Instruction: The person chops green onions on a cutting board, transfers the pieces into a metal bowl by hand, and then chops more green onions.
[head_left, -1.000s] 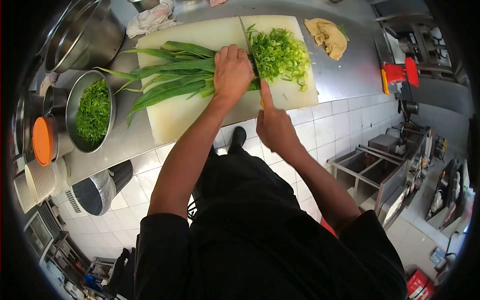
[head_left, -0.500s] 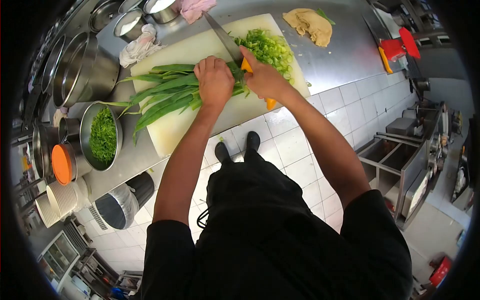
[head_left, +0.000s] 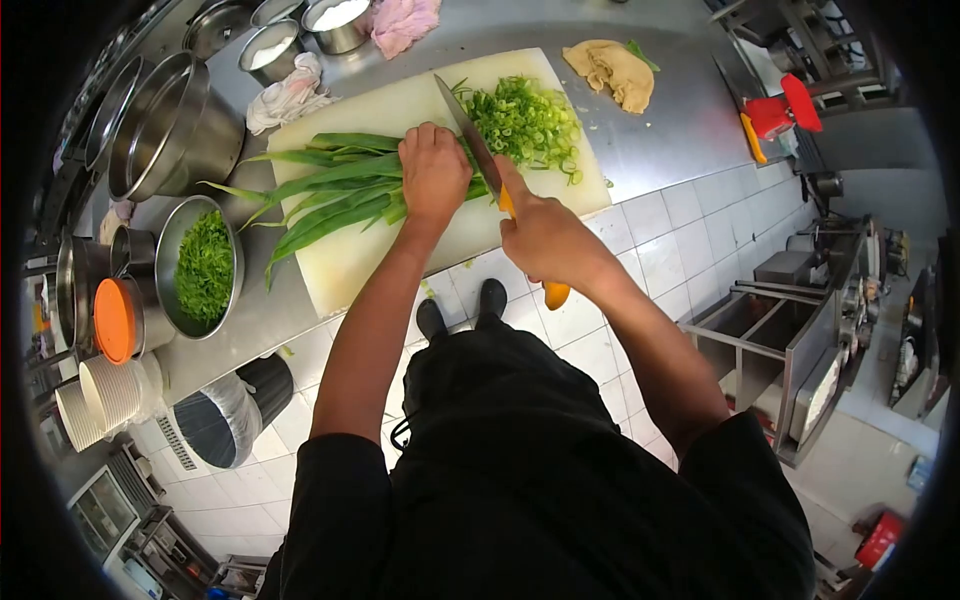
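My left hand (head_left: 435,175) presses a bunch of long green onions (head_left: 335,195) against the white cutting board (head_left: 345,275), its fingers curled over their right end. In my right hand (head_left: 555,235) is a knife (head_left: 470,130) with an orange handle, the index finger stretched along it. The blade lies just right of my left hand, between the whole stalks and a heap of sliced green onion (head_left: 525,120). My left fingertips are partly hidden from view.
To the left stand a steel bowl of chopped greens (head_left: 205,270), a large steel pot (head_left: 185,135) and an orange lid (head_left: 116,320). A white cloth (head_left: 290,95) lies by the board. Beyond its far right corner are a tan lump (head_left: 612,72) and a red object (head_left: 785,108).
My right hand has drawn the knife back toward my body, so its tip now lies over the board. My left hand keeps its hold on the green onions.
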